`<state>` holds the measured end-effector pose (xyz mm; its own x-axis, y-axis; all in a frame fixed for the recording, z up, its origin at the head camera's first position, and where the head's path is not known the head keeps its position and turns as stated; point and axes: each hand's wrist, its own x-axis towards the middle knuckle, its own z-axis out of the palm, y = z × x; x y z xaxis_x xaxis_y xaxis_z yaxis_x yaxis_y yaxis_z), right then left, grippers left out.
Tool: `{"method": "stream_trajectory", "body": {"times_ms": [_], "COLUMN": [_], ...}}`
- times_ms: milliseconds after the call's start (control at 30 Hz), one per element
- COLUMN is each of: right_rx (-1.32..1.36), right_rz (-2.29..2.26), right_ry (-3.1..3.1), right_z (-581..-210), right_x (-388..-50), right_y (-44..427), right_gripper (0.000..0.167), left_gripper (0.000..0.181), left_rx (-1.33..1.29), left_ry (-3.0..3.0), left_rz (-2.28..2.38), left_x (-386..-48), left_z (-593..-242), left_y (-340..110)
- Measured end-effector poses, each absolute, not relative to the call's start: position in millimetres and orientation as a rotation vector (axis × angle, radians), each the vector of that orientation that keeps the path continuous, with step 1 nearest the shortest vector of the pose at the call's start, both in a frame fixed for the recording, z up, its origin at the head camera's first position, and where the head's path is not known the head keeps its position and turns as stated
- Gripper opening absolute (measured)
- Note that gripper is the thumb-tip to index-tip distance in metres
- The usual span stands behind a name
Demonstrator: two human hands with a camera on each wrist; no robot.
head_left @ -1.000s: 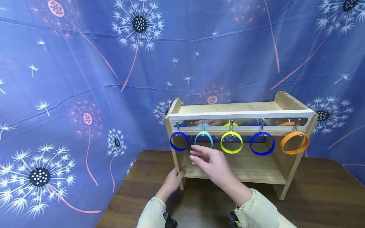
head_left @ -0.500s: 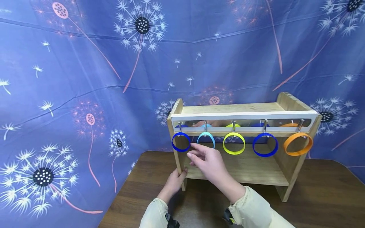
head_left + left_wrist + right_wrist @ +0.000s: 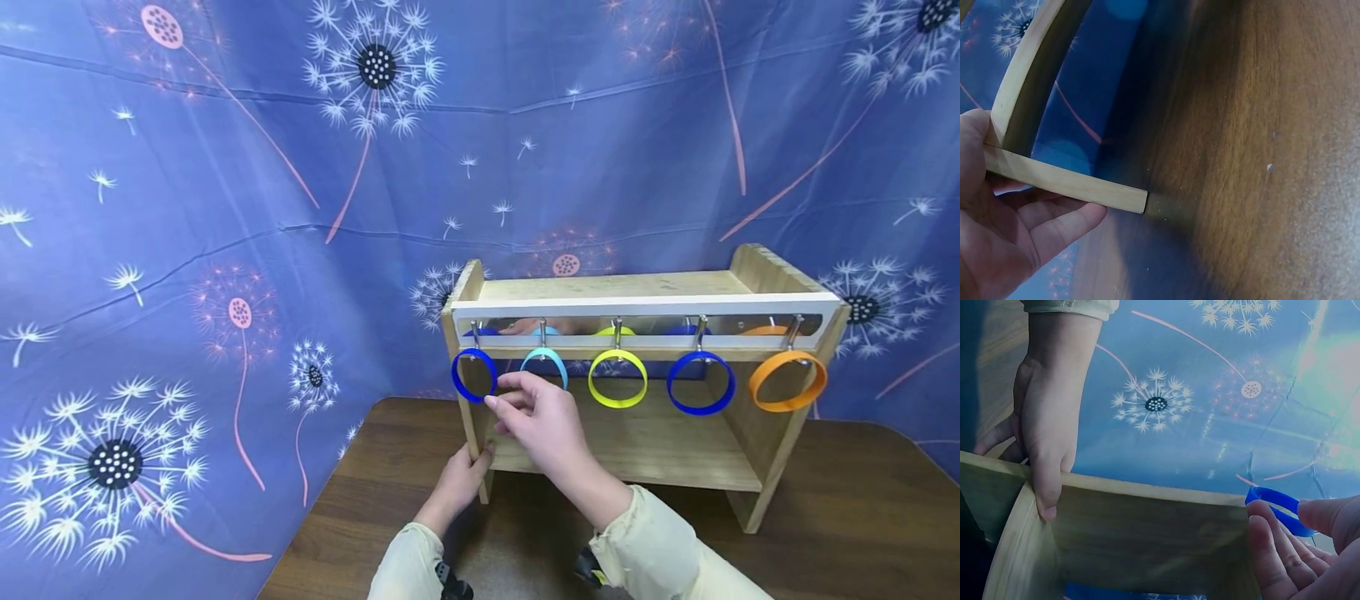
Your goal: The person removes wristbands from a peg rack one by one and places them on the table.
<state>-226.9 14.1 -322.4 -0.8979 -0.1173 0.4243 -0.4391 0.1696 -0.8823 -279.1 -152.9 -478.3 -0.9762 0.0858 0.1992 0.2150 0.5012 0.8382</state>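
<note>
A dark blue ring (image 3: 474, 375) hangs at the left end of a row of hooks on a wooden shelf rack (image 3: 611, 287). My right hand (image 3: 543, 417) pinches its right edge between thumb and fingers. In the right wrist view the same blue ring (image 3: 1280, 509) lies between the thumb and fingertips. My left hand (image 3: 456, 483) grips the rack's left side panel (image 3: 1066, 178) low down, thumb on the front side and fingers behind in the left wrist view. Right of the pinched ring hangs a light blue ring (image 3: 545, 354), partly hidden by my right hand.
Farther right on the hooks hang a yellow ring (image 3: 617, 403), another dark blue ring (image 3: 701, 409) and an orange ring (image 3: 787, 405). The rack stands on a brown wooden table (image 3: 862, 500). Behind it hangs a blue dandelion-print cloth (image 3: 420, 183).
My right hand has moved left from in front of the light blue ring to the leftmost dark blue ring and taken hold of its edge. My left hand keeps its grip on the rack.
</note>
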Motion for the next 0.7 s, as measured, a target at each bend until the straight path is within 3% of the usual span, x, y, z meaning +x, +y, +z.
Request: {"method": "stream_trajectory", "body": {"times_ms": [200, 700], "right_rx": [0.521, 0.527], "right_rz": [1.788, 1.748], "right_ry": [-2.178, -2.126], "right_z": [-319.4, -316.4], "right_x": [-228.8, -227.9], "right_y": [13.0, 11.3], "right_gripper": [0.015, 0.011], "left_gripper": [0.033, 0.032], "left_rx": [-0.267, -0.256], "left_ry": [-2.602, -2.622], "left_rz": [-1.488, -1.489], "left_x": [-280.3, -281.1], "left_z": [-480.5, -479.2], "left_y": [-153.2, -154.2]}}
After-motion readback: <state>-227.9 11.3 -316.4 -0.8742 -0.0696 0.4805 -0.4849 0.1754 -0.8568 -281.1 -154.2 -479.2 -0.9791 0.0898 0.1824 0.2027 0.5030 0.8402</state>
